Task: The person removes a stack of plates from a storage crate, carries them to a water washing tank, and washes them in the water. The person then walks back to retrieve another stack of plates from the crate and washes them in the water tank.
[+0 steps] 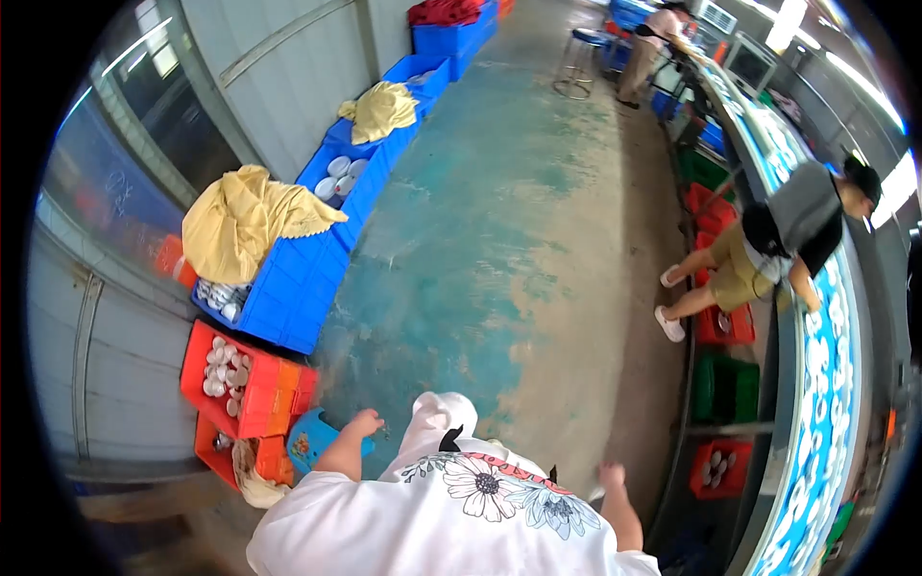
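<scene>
A worn green-painted floor (451,240) runs as an aisle between a panelled wall (298,77) and a long blue conveyor belt (816,384) strewn with white pieces too blurred to count.

Nearest, the right hand (612,474) hangs low on the conveyor side; I cannot tell whether its fingers grip anything. The left hand (365,422) hangs in front of one low blue plastic stool (311,430) on the floor by the wall-side crates. Its fingers look loosely curled, but are too small to judge, and contact with the stool is unclear. The stool should be light, stiff and rather smooth—best held by the seat's edge.

Beside it stand two stacked red crates: the upper red crate (298,389) holds many pale round pieces, probably hard and breakable, and the lower red crate (274,461) has one pale cloth (254,480) over its edge.

Farther on come blue crates (293,293) in a row—hard to number—with two yellow cloths (235,216) and, farther off, one red cloth (444,12). Two co-workers (807,211) stand at the conveyor; near the farther one is a single metal-legged stool (594,36).
</scene>
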